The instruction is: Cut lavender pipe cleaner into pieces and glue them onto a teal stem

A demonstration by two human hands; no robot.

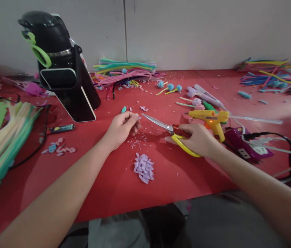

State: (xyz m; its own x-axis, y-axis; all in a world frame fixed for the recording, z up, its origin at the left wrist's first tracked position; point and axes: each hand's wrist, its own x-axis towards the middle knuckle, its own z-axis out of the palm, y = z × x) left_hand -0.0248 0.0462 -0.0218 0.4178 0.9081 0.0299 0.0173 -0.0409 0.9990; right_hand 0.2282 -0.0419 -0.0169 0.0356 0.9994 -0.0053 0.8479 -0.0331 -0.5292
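My left fingers [134,119] pinch a small pale piece [139,117] mid-frame; my right fingers [184,136] grip scissors [170,127] above the red tabletop [104,193].

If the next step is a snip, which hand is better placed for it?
Probably the right hand: it holds the scissors, whose blades point toward the left hand. The left hand seems to pinch a small pale piece near the blade tips, so it looks better placed to steady than to cut.

Right hand [195,139] grips scissors [171,128] — lilac pieces [143,168] piled nearby.
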